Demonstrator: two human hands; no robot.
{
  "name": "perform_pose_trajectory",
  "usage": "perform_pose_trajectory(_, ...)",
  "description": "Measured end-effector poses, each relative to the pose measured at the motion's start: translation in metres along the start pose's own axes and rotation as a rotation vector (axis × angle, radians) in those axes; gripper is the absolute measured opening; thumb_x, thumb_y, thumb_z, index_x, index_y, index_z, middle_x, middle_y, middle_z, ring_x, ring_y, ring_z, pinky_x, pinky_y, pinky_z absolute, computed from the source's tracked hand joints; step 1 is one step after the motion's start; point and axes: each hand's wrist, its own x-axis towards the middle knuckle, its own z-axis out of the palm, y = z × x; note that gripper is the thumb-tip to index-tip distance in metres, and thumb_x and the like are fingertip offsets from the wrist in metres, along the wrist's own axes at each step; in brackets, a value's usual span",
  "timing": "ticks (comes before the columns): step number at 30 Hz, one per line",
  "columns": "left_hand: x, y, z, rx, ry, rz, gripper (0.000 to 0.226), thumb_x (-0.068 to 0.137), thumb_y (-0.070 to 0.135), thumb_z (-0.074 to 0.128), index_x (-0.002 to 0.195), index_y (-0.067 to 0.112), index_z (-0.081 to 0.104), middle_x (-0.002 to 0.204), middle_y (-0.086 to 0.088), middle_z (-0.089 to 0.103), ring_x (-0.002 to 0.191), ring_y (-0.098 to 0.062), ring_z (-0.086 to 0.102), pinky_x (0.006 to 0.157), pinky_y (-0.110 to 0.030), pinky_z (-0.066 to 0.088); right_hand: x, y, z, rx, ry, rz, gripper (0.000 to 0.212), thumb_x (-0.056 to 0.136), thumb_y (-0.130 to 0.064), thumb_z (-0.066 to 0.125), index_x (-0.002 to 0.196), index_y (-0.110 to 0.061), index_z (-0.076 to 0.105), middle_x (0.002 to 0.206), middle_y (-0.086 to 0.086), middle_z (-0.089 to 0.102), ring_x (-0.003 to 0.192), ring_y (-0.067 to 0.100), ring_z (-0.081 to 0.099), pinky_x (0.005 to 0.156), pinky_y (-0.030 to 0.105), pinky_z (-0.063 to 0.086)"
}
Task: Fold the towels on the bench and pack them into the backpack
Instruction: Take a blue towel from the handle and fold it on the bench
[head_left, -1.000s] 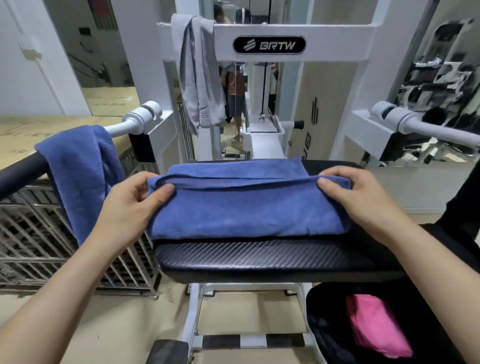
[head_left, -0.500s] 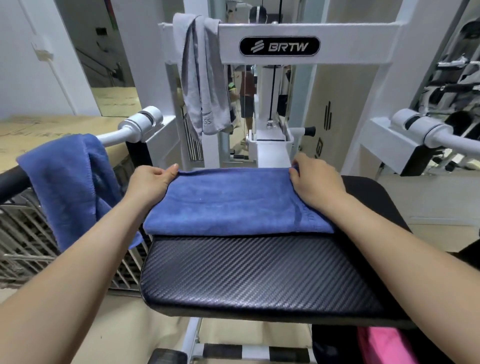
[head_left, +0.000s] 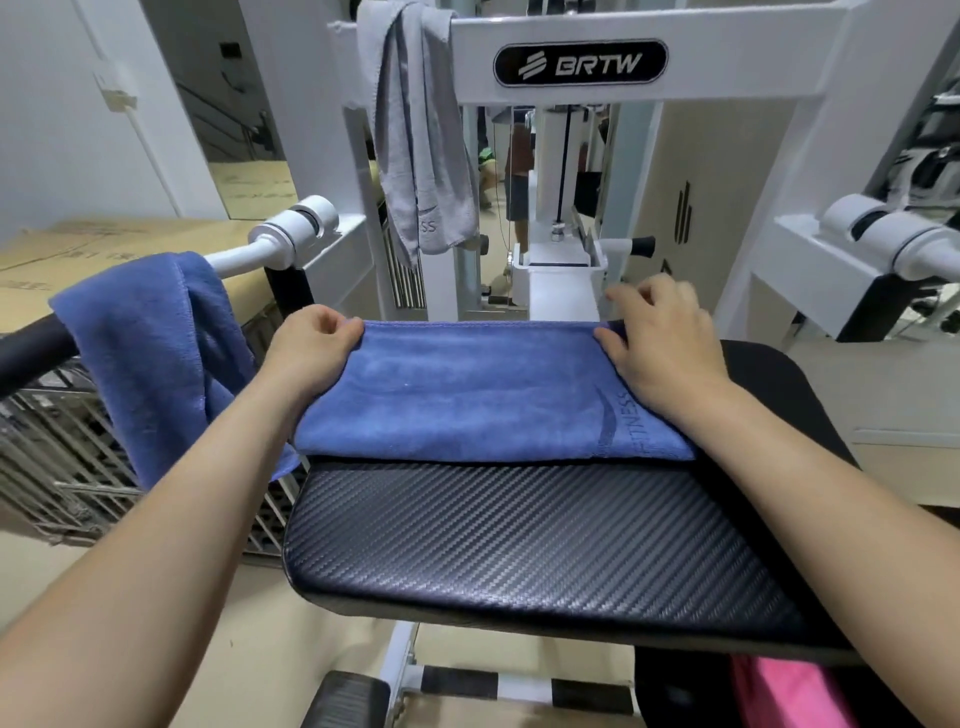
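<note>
Towel (head_left: 467, 395) spans from left hand (head_left: 311, 349) to right hand (head_left: 666, 344).

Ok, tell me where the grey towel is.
Head view, top, left of centre: the grey towel hangs over the white machine frame, just left of the BRTW badge.

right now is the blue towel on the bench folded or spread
Folded: the blue towel lies as a narrow thick band on the bench pad, left hand and right hand pinching its far corners.

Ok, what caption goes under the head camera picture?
Left hand and right hand at the far corners of a blue towel on the bench.
</note>
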Motion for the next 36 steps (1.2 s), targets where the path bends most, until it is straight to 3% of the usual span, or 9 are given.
perform_pose_trajectory(3, -0.003, -0.001, 0.003, 0.294, 0.053, 0.016, 0.039, 0.088, 0.05, 0.053, 0.109, 0.018, 0.053, 0.105, 0.0, 0.062, 0.101, -0.03, 0.058, 0.084, -0.039, 0.044, -0.004, -0.027, -0.023, -0.15, 0.012, -0.076, 0.034, 0.09, -0.019, 0.055, 0.123, -0.014, 0.056, 0.113, 0.013, 0.054, 0.104, 0.035, 0.047, 0.075, 0.039, 0.037)
perform_pose_trajectory(7, -0.024, -0.003, -0.016, 0.116, -0.225, -0.112, 0.049, 0.086, 0.062, 0.049, 0.101, 0.017, 0.057, 0.098, -0.008, 0.065, 0.077, -0.022, 0.058, 0.061, -0.028, 0.041, -0.034, -0.081, -0.043, 0.197, -0.231, -0.178, 0.043, 0.097, -0.043, 0.042, 0.133, -0.022, 0.051, 0.129, 0.008, 0.054, 0.122, 0.03, 0.046, 0.095, 0.043, 0.044)
perform_pose_trajectory(11, -0.074, -0.02, -0.027, -0.152, -0.164, 0.031, 0.051, 0.08, 0.031, 0.074, 0.123, 0.035, 0.049, 0.105, 0.0, 0.064, 0.084, -0.019, 0.062, 0.071, -0.034, 0.053, -0.072, -0.126, -0.018, 0.102, -0.541, -0.356, 0.073, 0.088, -0.073, 0.031, 0.151, -0.04, 0.016, 0.163, 0.001, 0.01, 0.15, 0.021, 0.006, 0.116, 0.058, 0.008)
perform_pose_trajectory(16, -0.103, -0.005, -0.032, -0.569, -0.215, -0.062, 0.021, 0.071, 0.014, 0.068, 0.088, 0.025, 0.072, 0.083, -0.011, 0.063, 0.071, -0.02, 0.052, 0.067, -0.031, 0.042, -0.089, -0.125, -0.021, 0.096, -0.245, -0.397, 0.059, 0.092, -0.055, 0.046, 0.146, -0.035, 0.034, 0.159, 0.002, 0.025, 0.146, 0.02, 0.021, 0.111, 0.058, 0.012)
perform_pose_trajectory(22, -0.183, -0.008, -0.057, -1.066, -0.504, -0.122, 0.04, 0.068, -0.001, 0.058, 0.101, 0.016, 0.074, 0.077, -0.014, 0.057, 0.066, -0.024, 0.056, 0.052, -0.021, 0.048, -0.157, -0.165, -0.038, 0.191, 0.028, -0.433, 0.075, 0.069, -0.041, 0.07, 0.137, -0.024, 0.045, 0.13, 0.001, 0.058, 0.116, 0.02, 0.057, 0.094, 0.048, 0.039)
perform_pose_trajectory(24, -0.206, -0.022, -0.061, -0.995, -0.56, 0.046, 0.059, 0.057, -0.004, 0.057, 0.109, 0.021, 0.07, 0.086, -0.014, 0.065, 0.078, -0.022, 0.064, 0.064, -0.025, 0.053, -0.174, -0.172, -0.035, 0.27, 0.142, -0.422, 0.05, 0.073, -0.022, 0.064, 0.123, -0.017, 0.061, 0.101, -0.001, 0.068, 0.091, 0.023, 0.065, 0.079, 0.041, 0.044)
perform_pose_trajectory(28, -0.209, -0.055, -0.053, -0.038, 0.008, 0.655, 0.054, 0.063, 0.01, 0.065, 0.112, 0.034, 0.059, 0.097, 0.002, 0.049, 0.09, -0.019, 0.05, 0.085, -0.024, 0.039, -0.212, -0.168, -0.043, 0.614, 0.045, -0.3, 0.034, 0.082, -0.019, 0.05, 0.11, -0.016, 0.069, 0.088, -0.003, 0.07, 0.078, 0.023, 0.065, 0.065, 0.038, 0.051)
perform_pose_trajectory(30, -0.201, -0.058, -0.055, 0.089, 0.085, 0.748, 0.037, 0.067, 0.017, 0.07, 0.102, 0.027, 0.066, 0.106, -0.005, 0.049, 0.099, -0.023, 0.047, 0.089, -0.027, 0.032, -0.228, -0.164, -0.051, 0.779, -0.019, -0.237, 0.029, 0.087, -0.019, 0.051, 0.109, -0.017, 0.069, 0.092, -0.005, 0.071, 0.083, 0.019, 0.066, 0.068, 0.039, 0.052)
perform_pose_trajectory(36, -0.197, -0.043, -0.088, -0.399, -0.505, 0.637, 0.03, 0.062, 0.027, 0.066, 0.092, 0.026, 0.071, 0.105, 0.018, 0.07, 0.107, 0.005, 0.06, 0.089, -0.011, 0.044, -0.242, -0.139, -0.091, 1.182, -0.249, 0.051, 0.024, 0.089, -0.018, 0.057, 0.105, -0.024, 0.074, 0.101, 0.0, 0.075, 0.098, 0.014, 0.068, 0.084, 0.027, 0.051)
